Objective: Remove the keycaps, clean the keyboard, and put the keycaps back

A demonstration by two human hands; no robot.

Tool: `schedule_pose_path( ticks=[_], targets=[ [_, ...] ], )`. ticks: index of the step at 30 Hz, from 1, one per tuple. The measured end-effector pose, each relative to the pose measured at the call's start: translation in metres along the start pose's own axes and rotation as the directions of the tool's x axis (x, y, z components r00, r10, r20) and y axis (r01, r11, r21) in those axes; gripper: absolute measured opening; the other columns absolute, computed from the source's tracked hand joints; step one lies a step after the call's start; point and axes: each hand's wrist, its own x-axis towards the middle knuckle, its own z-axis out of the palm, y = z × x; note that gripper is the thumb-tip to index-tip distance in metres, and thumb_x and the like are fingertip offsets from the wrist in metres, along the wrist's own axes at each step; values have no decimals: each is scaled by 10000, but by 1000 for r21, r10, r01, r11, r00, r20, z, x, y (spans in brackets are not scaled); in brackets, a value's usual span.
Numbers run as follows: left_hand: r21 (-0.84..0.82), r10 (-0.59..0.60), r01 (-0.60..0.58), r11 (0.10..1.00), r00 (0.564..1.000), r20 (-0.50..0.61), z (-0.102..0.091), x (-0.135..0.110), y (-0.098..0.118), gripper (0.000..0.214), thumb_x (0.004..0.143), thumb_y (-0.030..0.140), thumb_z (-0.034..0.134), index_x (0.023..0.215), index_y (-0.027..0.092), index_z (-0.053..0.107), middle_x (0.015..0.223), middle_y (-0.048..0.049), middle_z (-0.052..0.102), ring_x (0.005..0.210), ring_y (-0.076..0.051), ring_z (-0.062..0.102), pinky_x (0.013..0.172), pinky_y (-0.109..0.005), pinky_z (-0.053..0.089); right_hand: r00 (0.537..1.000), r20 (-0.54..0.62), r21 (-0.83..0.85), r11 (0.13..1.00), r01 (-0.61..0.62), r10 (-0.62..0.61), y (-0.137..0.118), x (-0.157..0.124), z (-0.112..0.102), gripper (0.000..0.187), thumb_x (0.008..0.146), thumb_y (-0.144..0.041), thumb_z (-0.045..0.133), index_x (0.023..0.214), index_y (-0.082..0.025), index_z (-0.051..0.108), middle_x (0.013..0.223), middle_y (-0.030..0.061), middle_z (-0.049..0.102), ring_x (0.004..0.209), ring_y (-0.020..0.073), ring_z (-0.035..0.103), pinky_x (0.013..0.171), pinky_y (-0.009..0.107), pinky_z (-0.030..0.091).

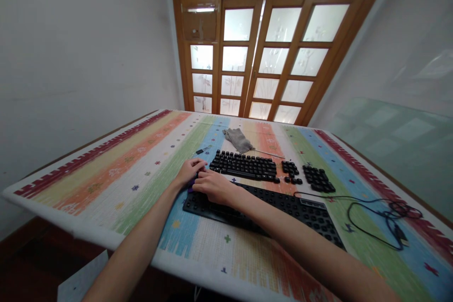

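Observation:
A black keyboard base (293, 205) with its keycaps taken off lies slanted on the table in front of me. My left hand (191, 172) is at its far left corner, fingers bent and pressed together. My right hand (216, 188) reaches across the base to the same corner, its fingers curled close to the left ones. A small purple thing (191, 185) shows beneath the hands; its kind and most of it are hidden. Just behind the base, loose black keycaps (246, 165) are laid out in keyboard order, with a separate number-pad group (318, 178) to the right.
Behind the keycaps lie a crumpled grey cloth (239, 140) and a thin rod (267, 154). A small black-handled tool with wire ends (202, 150) is at their left. The keyboard's black cable (384, 214) loops over the striped tablecloth (141, 170) on the right.

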Motion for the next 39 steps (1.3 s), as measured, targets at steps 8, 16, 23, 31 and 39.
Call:
schedule_pose_path(
  ticks=[8, 16, 23, 31, 39],
  targets=[
    [15, -15, 14, 1000, 1000, 17, -1, 2, -2, 353, 706, 510, 672, 736, 159, 693, 623, -9, 666, 604, -151, 594, 641, -276, 486, 990, -98, 205, 975, -81, 103, -1, -3, 5, 225, 829, -10, 510, 923, -152, 657, 881, 69, 668, 849, 177, 554, 748, 271, 401],
    [-2, -18, 18, 1000, 999, 26, 0, 1, -2, 358, 707, 507, 666, 754, 152, 694, 622, -29, 675, 588, -151, 594, 603, -269, 463, 996, -84, 206, 977, 52, -35, -30, -5, 8, 163, 842, -78, 533, 931, -175, 629, 837, 32, 652, 832, 172, 542, 657, 276, 353],
    [3, -21, 21, 1000, 1000, 18, -1, 1, 0, 357, 713, 508, 668, 745, 153, 695, 621, -40, 681, 589, -159, 600, 600, -276, 459, 997, -59, 97, 994, 53, -47, -48, -2, 13, 64, 822, -182, 562, 873, -173, 600, 886, 45, 662, 873, 198, 535, 644, 333, 337],
    [28, -22, 22, 999, 999, 25, 0, 0, 1, 345, 727, 496, 654, 754, 154, 697, 628, -34, 681, 606, -161, 603, 627, -277, 460, 996, -87, 129, 991, 40, -29, -44, -5, 15, 76, 832, -162, 573, 899, -165, 608, 911, 46, 670, 856, 193, 525, 703, 311, 388],
    [87, -12, 9, 996, 999, 38, 0, -2, 1, 383, 729, 540, 641, 761, 163, 698, 609, -19, 667, 609, -172, 602, 641, -289, 473, 988, -156, 149, 989, 1, 22, -36, -11, 21, 160, 856, -129, 557, 988, -156, 642, 956, 53, 677, 856, 192, 537, 777, 278, 433]
  ],
)
